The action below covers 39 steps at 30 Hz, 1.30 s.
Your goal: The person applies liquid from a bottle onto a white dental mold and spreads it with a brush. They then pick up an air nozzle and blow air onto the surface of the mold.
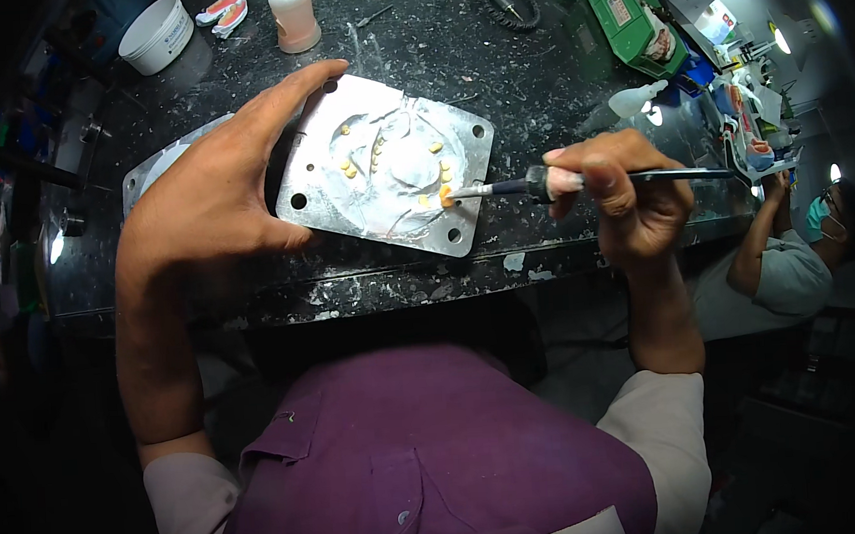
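Observation:
A square metal dental flask half [299, 167] with holes at its corners lies tilted on the black bench. White plaster [366, 207] fills it, with several small yellowish teeth [349, 169] set in a curve. My left hand [206, 182] grips the flask's left side, thumb at the lower edge and a finger at the top corner. Its other fingers are hidden. Between the thumb and fingers of my right hand [627, 194] is a slim, dark-handled brush [510, 187]. The pale brush tip touches an orange-yellow spot beside the teeth on the right of the plaster.
Another metal plate [138, 178] lies partly under my left arm. Behind stand a white tub [156, 36], a pink-and-white denture model [223, 13] and a bottle of pinkish liquid [296, 21]. A green bin [632, 24] is at the far right. A masked person [790, 272] sits to the right.

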### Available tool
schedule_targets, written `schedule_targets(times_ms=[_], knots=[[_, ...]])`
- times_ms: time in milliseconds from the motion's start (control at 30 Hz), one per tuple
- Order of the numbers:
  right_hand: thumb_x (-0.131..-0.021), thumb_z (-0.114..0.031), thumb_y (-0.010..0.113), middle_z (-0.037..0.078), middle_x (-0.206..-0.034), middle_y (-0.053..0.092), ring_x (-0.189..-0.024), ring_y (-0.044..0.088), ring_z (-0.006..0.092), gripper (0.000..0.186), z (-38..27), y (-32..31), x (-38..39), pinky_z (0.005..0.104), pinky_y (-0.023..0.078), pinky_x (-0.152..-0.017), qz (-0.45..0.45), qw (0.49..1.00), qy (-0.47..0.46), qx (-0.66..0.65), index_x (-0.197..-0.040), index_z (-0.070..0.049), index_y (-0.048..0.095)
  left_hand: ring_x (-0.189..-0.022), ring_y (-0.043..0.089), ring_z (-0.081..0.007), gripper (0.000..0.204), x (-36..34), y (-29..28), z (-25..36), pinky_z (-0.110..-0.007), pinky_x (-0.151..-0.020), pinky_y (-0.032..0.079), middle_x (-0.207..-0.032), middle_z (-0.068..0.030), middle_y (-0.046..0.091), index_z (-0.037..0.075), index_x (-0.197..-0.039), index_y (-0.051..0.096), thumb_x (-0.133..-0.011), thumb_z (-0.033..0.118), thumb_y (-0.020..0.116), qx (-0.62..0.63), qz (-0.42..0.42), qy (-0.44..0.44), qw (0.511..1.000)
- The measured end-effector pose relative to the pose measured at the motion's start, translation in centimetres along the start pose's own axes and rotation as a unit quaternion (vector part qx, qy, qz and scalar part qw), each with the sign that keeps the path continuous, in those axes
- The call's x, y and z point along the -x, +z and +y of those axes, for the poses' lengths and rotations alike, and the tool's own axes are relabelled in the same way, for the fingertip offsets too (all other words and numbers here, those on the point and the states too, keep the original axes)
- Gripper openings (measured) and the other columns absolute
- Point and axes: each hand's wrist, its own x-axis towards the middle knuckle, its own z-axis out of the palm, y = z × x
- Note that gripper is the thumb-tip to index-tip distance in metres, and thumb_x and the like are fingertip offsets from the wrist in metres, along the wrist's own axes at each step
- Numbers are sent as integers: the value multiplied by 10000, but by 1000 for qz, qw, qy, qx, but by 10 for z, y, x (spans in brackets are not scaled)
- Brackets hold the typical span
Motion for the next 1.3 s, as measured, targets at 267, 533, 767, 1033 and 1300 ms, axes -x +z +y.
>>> schedule_targets(times_ms=[267, 533, 767, 1033, 1300], knots=[[-1044, -148, 587, 115, -768, 685, -556, 625, 122, 280, -5, 3, -34, 229, 486, -491, -73, 995, 2, 70, -922, 82, 690, -1481, 369, -273, 1186, -1, 1, -4, -381, -1243, 244, -1544, -164, 457, 28, -1565, 352, -474, 74, 815, 36, 6, 5, 999], [-1042, -141, 587, 110, -747, 686, -552, 630, 121, 286, 2, 6, -39, 232, 491, -477, -95, 994, -5, 58, -907, 90, 691, -1487, 368, -283, 1197, 0, 2, -3, -396, -1250, 245, -1552, -154, 458, 18, -1564, 349, -462, 124, 806, 29, 14, 1, 999], [-1034, -157, 600, 134, -750, 698, -582, 654, 149, 290, 9, -3, -26, 263, 533, -525, -109, 974, -146, 135, -930, 99, 687, -1484, 374, -287, 1200, -1, 3, -6, -405, -1255, 245, -1549, -149, 463, 17, -1561, 350, -452, 113, 798, 29, 15, 5, 999], [-1019, -121, 626, 99, -761, 705, -559, 632, 115, 225, -12, -3, -44, 227, 486, -493, -178, 969, -42, 166, -940, 77, 698, -1473, 388, -292, 1189, -1, 4, -4, -409, -1250, 252, -1537, -155, 472, 19, -1555, 365, -448, 117, 789, 45, 18, -11, 999], [-1040, -106, 586, 99, -771, 687, -540, 603, 98, 210, -25, -8, -79, 220, 463, -448, -230, 945, -70, 222, -993, 77, 678, -1456, 415, -311, 1191, 2, 5, -15, -416, -1233, 282, -1518, -169, 491, 59, -1568, 355, -463, 136, 793, 12, 27, 26, 999]])
